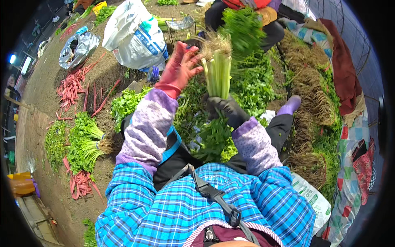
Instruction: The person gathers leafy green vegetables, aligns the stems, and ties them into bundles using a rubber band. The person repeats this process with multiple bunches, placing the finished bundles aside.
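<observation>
My right hand (226, 109), in a dark glove, grips a bunch of celery (217, 75) around its stalks. The pale roots point up and away from me, and the leaves hang down toward my lap. Just left of the roots, my left hand (180, 66) in a red rubber glove is raised with its fingers spread, holding nothing. Its fingertips come close to the bunch; whether they touch it I cannot tell. Below both hands, loose green leaves and stems (191, 114) cover the ground between my legs.
A white woven sack (135, 40) stands ahead left, near a grey plastic bag (78, 51) and red strips (72, 88). Tied celery bunches (86, 145) lie left. Rooted bunches (308, 92) line the right side. Opposite, a person (268, 15) in brown gloves sits by blurred greens (242, 31).
</observation>
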The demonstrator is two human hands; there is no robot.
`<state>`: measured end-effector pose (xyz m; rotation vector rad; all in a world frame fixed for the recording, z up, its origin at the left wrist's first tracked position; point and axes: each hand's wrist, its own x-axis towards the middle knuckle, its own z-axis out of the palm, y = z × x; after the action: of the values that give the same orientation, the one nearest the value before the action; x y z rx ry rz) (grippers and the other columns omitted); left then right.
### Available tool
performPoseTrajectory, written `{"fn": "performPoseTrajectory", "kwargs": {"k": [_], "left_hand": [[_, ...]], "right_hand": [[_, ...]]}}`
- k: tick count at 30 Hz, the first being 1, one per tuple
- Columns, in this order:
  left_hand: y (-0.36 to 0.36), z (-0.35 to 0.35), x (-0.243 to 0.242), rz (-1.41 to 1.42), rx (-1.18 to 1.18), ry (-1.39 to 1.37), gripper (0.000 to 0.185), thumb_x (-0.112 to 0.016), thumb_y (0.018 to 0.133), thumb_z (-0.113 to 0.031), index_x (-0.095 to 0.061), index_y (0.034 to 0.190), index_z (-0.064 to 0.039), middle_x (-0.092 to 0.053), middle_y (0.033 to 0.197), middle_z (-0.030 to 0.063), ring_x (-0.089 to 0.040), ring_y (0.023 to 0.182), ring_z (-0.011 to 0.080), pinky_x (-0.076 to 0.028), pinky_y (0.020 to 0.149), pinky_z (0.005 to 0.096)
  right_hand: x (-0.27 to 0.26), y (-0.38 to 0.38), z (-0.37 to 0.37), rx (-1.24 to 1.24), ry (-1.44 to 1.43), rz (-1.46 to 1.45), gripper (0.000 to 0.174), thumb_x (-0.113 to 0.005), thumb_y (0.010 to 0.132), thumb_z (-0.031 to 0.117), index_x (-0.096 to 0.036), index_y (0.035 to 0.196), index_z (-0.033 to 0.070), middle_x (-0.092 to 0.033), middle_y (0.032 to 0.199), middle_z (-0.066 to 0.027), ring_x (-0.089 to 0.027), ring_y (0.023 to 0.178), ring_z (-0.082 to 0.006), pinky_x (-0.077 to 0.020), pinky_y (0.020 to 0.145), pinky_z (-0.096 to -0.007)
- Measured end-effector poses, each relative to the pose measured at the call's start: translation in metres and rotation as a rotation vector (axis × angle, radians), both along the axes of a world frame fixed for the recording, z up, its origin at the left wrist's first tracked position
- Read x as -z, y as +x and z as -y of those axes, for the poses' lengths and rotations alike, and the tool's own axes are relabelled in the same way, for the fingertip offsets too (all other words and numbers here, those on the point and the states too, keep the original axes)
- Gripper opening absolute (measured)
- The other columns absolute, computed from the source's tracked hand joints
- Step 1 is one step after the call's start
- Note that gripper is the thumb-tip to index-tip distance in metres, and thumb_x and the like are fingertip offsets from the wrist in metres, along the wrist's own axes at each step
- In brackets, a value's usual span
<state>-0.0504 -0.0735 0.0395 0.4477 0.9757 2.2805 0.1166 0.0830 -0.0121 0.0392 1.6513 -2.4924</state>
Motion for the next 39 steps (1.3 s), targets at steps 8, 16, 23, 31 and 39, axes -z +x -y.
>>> {"fn": "performPoseTrajectory", "kwargs": {"k": [8,16,23,31,39], "left_hand": [[0.027,-0.04,0.02,-0.185,0.497,-0.283,0.081,-0.08,0.085,-0.046,-0.044,0.146,-0.007,-0.062,0.132,0.0155,-0.06,0.125,0.0281,-0.048,0.105,0.0404],[0.051,-0.047,0.034,-0.223,0.358,-0.275,0.022,-0.071,0.093,-0.01,-0.063,0.112,0.0,-0.067,0.085,0.0073,-0.07,0.076,0.0186,-0.058,0.084,0.0356],[0.05,-0.053,0.045,-0.278,0.408,-0.539,0.012,-0.074,0.089,-0.002,-0.067,0.099,-0.001,-0.068,0.08,0.0055,-0.068,0.067,0.0163,-0.058,0.065,0.0304],[0.052,-0.051,0.037,-0.291,0.324,-0.622,0.022,-0.08,0.085,-0.008,-0.065,0.101,-0.003,-0.067,0.081,0.0047,-0.066,0.064,0.0156,-0.057,0.061,0.0301],[0.048,-0.041,0.042,-0.118,0.413,-0.424,0.028,-0.079,0.087,-0.016,-0.064,0.104,0.0,-0.064,0.077,0.0052,-0.067,0.064,0.0172,-0.059,0.066,0.0334]], "right_hand": [[-0.008,0.003,-0.016,-0.093,-0.099,0.038,0.037,-0.065,0.097,0.031,-0.059,0.12,0.003,-0.055,0.076,-0.0019,-0.053,0.062,-0.014,-0.0494,0.062,-0.0321],[-0.02,0.006,-0.056,-0.231,0.445,0.045,0.027,-0.072,0.096,0.02,-0.069,0.118,0.004,-0.072,0.104,-0.009,-0.063,0.096,-0.0149,-0.0514,0.086,-0.0322],[-0.097,-0.041,-0.08,0.387,1.305,-0.834,0.032,-0.08,0.087,0.017,-0.066,0.11,0.0,-0.066,0.12,-0.014,-0.066,0.11,-0.0284,-0.0537,0.095,-0.0363],[-0.056,-0.053,-0.067,0.45,0.557,-0.415,0.011,-0.07,0.094,0.012,-0.071,0.096,0.001,-0.069,0.109,-0.0029,-0.062,0.095,-0.0107,-0.0515,0.084,-0.028],[-0.062,-0.058,-0.085,0.461,0.436,-0.39,0.021,-0.064,0.1,0.014,-0.069,0.117,0.003,-0.07,0.102,-0.0009,-0.061,0.088,-0.0037,-0.0503,0.078,-0.0216]]}}
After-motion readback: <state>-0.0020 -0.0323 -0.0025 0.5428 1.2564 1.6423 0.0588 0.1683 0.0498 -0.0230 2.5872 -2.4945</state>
